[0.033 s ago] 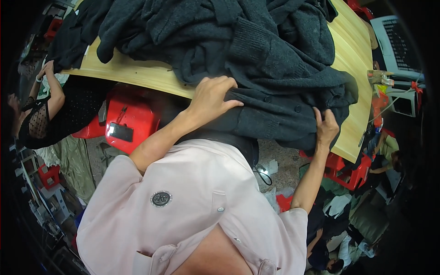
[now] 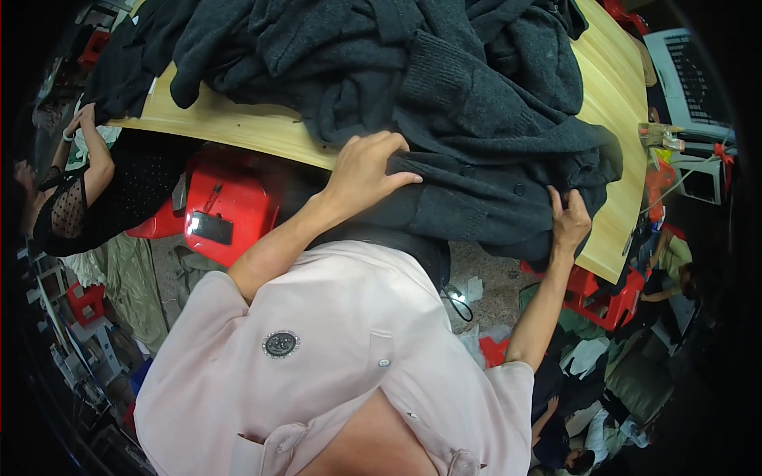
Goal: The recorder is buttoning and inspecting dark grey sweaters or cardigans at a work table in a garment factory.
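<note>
A dark charcoal knitted cardigan [image 2: 484, 208] with buttons and ribbed parts lies over the near edge of the table, part of it hanging toward my lap. On its left part rests my left hand [image 2: 369, 168], thumb stretched out and apart from the bent fingers, dark cloth showing in the gap. My right hand [image 2: 571, 224] grips the right end of the cardigan, with two digits on top and the others curled at the cloth's edge. Between the hands runs the buttoned strip. A heap of similar dark knitwear [image 2: 333, 47] adjoins it on the far side.
The light wooden table [image 2: 230, 115] has its near edge left of my left hand. A red stool [image 2: 230, 202] with a phone [image 2: 211, 228] on it stands at left. A co-worker's arms [image 2: 97, 151] handle dark cloth there. More red stools [image 2: 607, 297] stand at right.
</note>
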Available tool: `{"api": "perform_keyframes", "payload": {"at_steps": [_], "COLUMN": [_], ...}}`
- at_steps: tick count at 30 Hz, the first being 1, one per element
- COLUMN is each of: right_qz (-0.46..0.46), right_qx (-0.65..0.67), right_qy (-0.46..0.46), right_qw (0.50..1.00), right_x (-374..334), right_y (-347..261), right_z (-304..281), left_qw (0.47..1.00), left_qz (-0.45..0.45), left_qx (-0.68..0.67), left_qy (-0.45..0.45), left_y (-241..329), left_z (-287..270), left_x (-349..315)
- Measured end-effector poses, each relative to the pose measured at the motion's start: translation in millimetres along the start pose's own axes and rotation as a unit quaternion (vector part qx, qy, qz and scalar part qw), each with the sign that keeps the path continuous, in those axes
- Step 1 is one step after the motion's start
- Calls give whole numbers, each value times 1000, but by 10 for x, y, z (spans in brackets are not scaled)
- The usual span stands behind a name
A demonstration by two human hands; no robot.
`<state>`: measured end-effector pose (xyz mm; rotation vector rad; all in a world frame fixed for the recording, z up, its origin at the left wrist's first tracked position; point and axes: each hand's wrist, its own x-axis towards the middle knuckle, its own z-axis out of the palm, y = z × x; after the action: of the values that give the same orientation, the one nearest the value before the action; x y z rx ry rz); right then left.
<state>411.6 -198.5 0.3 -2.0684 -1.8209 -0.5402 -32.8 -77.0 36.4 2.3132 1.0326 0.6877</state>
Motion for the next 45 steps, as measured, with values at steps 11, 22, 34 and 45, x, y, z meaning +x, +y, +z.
{"api": "perform_keyframes", "payload": {"at_steps": [11, 22, 34, 45], "right_qz": [-14, -59, -67, -56], "right_qx": [-11, 180, 326, 356], "right_qy": [37, 3, -59, -75], "right_qw": [999, 982, 941, 930], "right_x": [-20, 392, 165, 201], "right_y": [-54, -1722, -2905, -2850], "right_z": [-128, -585, 43, 27], "left_qw": [925, 922, 985, 988], "left_qz": [-240, -198, 81, 147], "left_qx": [-279, -333, 39, -47], "left_qy": [-97, -18, 150, 29], "left_y": [-145, -162, -271, -501], "left_z": [2, -42, -88, 67], "left_x": [-152, -167, -109, 302]}}
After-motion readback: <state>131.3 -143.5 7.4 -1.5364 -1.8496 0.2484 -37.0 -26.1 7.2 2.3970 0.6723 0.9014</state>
